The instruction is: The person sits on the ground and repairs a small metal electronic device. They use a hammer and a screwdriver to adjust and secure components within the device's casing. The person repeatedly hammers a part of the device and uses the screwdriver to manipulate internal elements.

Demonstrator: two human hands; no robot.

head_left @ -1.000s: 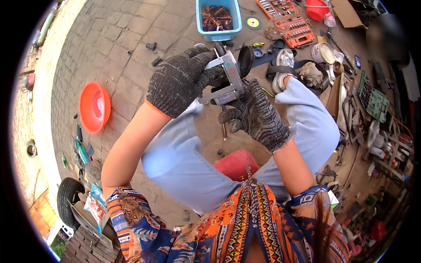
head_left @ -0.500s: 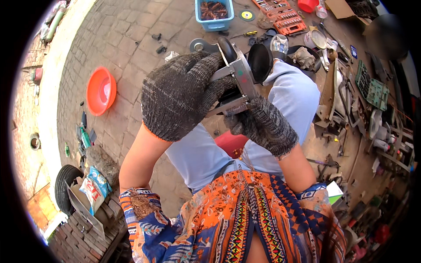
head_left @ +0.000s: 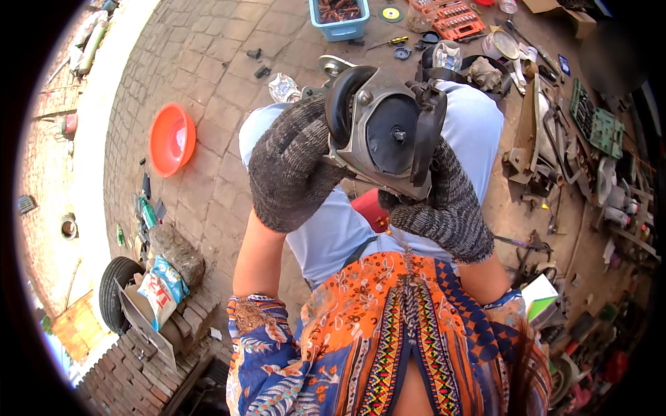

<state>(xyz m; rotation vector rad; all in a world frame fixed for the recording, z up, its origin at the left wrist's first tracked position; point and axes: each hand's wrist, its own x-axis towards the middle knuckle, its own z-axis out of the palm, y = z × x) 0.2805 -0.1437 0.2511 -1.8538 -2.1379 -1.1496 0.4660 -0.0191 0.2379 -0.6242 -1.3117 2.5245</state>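
My left hand [head_left: 290, 166], in a dark grey knitted glove, is closed on the left side of a grey metal machine part [head_left: 371, 154], held up over my lap. My right hand [head_left: 449, 215], gloved alike, grips its lower right edge. The part's round black face with a small metal stub in the middle is turned up toward me. A thick black curved piece [head_left: 345, 104] runs along its left side, and a black flap [head_left: 429, 135] stands at its right. Some of my fingers are hidden behind the part.
An orange-red basin [head_left: 172, 140] stands on the paving at left. Ahead are a blue tub [head_left: 341, 30], a yellow screwdriver [head_left: 397, 40] and an orange socket set [head_left: 454, 24]. A green tool case [head_left: 598, 123] and metal scrap lie right; a tyre [head_left: 111, 295] leans at lower left.
The machine part has been tilted, so its round black face now shows instead of its narrow metal side. Both hands stay on it; the left has moved slightly right and down.
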